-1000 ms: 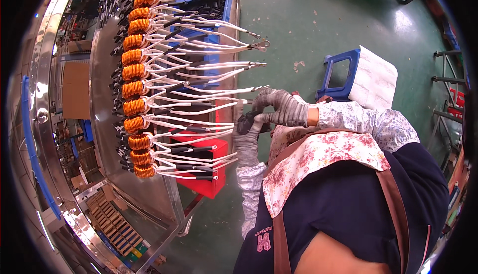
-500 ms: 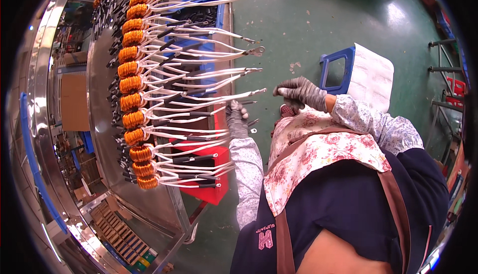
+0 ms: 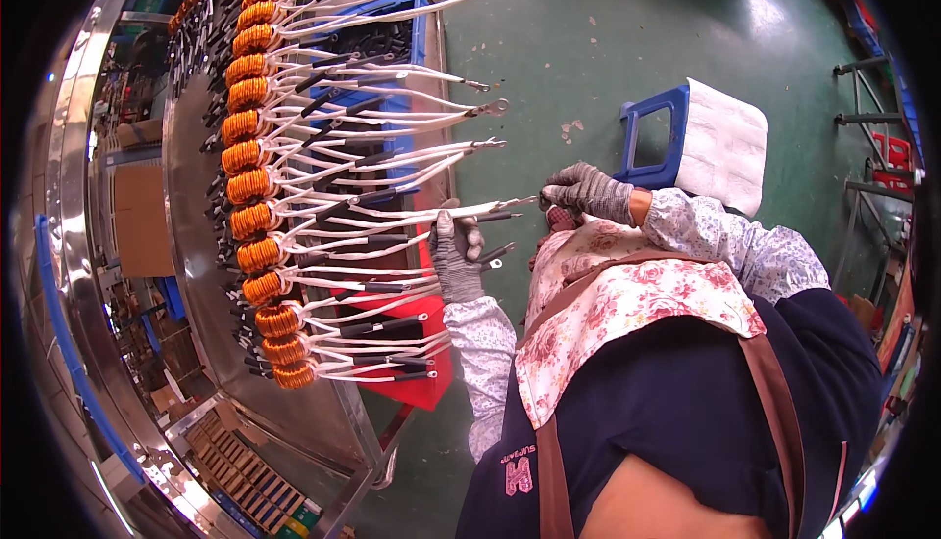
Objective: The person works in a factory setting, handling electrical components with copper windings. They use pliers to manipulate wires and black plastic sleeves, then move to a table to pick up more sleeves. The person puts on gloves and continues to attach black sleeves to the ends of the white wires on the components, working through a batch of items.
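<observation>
A long row of orange copper-wound toroid coils [image 3: 249, 185] lies along the metal bench, with white wire leads [image 3: 392, 159] stretching right from it. Some leads wear black sleeves and end in metal ring terminals [image 3: 495, 107]. My left hand [image 3: 459, 257], in a grey glove, is curled around leads at the row's right side; dark-sleeved ends poke out past its fingers. My right hand [image 3: 592, 193], gloved too, pinches the tip of one white lead [image 3: 470, 212] that passes just above my left hand. The exact grip at that tip is partly hidden by the fingers.
Beneath the leads stand a blue bin [image 3: 419, 24] of black pieces and a red bin [image 3: 423, 382]. A blue stool [image 3: 655, 137] with a white cover is on the green floor beyond my right hand. A metal rack [image 3: 867, 119] stands far right.
My right hand has closed on the tip of a white lead, which now runs straighter. My left hand has shifted slightly left and its thumb has risen. The whole view has shifted a little.
</observation>
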The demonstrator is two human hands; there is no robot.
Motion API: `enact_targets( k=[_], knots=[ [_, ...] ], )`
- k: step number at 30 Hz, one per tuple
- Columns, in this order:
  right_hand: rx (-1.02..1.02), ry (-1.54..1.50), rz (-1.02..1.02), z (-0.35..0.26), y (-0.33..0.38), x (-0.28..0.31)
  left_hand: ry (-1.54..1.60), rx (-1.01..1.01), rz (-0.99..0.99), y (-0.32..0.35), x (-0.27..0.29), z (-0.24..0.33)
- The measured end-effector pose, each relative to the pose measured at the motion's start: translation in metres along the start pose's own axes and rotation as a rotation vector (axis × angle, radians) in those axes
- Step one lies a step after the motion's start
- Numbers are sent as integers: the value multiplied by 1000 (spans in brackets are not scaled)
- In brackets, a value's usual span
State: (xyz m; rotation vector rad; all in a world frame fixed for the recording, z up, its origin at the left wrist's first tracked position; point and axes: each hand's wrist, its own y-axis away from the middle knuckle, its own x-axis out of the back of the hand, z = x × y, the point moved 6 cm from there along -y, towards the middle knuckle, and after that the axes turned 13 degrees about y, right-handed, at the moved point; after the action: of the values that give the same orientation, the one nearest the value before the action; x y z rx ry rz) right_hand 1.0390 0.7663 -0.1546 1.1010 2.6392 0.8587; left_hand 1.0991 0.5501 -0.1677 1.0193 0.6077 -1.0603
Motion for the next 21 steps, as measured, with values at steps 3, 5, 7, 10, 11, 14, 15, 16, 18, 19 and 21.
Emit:
enact_targets(
  k=[3, 5, 7, 10, 11, 14, 15, 16, 18, 19, 21],
  knots=[
    [-10, -128, -66, -2, 7, -3, 3, -21, 3, 3, -12, 1],
    [-34, -185, -100, -2, 9, -4, -17, 0, -49, 4, -16, 1],
    [-49, -230, -120, -4, 8, -7, -208, -28, 68, 8, -12, 3],
    [-80, -263, -103, -16, 0, -22, -286, -26, 115, 11, -19, -2],
    [-103, -263, -82, -25, -6, -34, -234, -11, 84, 11, -21, -2],
    [-2, -64, -66, -49, -13, -46, -197, 10, 45, 13, -21, 3],
    [62, 35, -66, -56, -14, -47, -199, 13, 45, 15, -22, 4],
    [51, -3, -96, -55, -15, -49, -202, 15, 45, 16, -23, 5],
    [19, -68, -175, -46, -15, -57, -193, 16, 54, 21, -20, 4],
    [2, -101, -213, -40, -14, -60, -176, 13, 53, 21, -17, 3],
    [-34, -161, -284, -32, -12, -63, -167, 0, 107, 24, -18, 1]
  ],
)
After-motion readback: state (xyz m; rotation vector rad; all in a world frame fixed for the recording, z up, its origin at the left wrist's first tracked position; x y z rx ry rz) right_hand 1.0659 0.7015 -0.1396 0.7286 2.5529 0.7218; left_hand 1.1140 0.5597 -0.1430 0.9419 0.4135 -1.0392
